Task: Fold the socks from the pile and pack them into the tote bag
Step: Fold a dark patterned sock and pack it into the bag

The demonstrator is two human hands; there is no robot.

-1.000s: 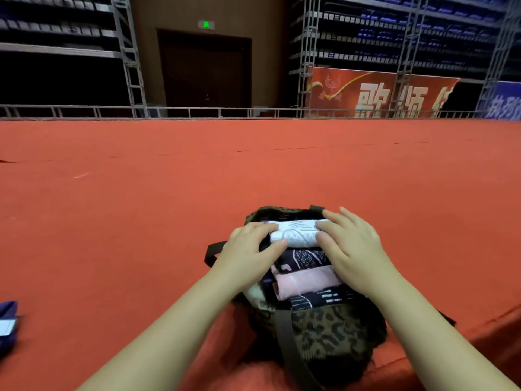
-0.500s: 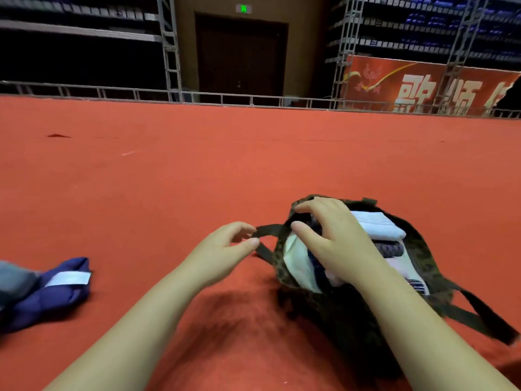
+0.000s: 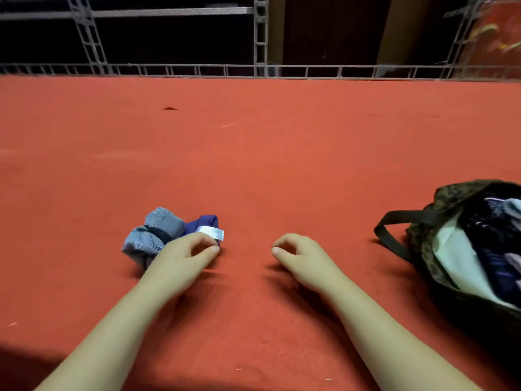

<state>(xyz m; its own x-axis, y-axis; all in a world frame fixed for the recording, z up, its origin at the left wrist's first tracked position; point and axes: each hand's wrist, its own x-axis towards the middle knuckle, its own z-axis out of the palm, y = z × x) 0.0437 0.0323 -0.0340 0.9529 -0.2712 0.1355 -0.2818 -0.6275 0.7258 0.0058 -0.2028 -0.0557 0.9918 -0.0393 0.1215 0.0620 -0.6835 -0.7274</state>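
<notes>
Nearest the camera, two bare forearms reached in from six o'clock over the red carpeted floor, with a dark shadow lying on the carpet at seven o'clock. The left hand sat at about eight o'clock from the frame's middle, its fingers loosely curled and its thumb tip close to the forefinger, holding nothing that could be seen; its fingertips lay just beside, perhaps touching, the near edge of the sock pile, and contact could not be told for certain. The right hand hovered at about five o'clock, well apart from the socks and the bag, fingers likewise loosely curled and empty. Just beyond the left hand lay the remaining pile: a grey-blue striped sock bunched up at the nine o'clock side, and a navy sock touching it on the three o'clock side, with a white label on its near edge. Off at three to four o'clock, cut by the frame edge, the tote bag, dark with a leopard-like print, lay with its mouth open toward the camera, showing a pale lining and several folded socks inside, blurred; its dark strap looped out on the carpet toward nine o'clock. Farther off, the carpet ran to a low metal railing at twelve o'clock, with metal truss towers and dark stands behind it.
</notes>
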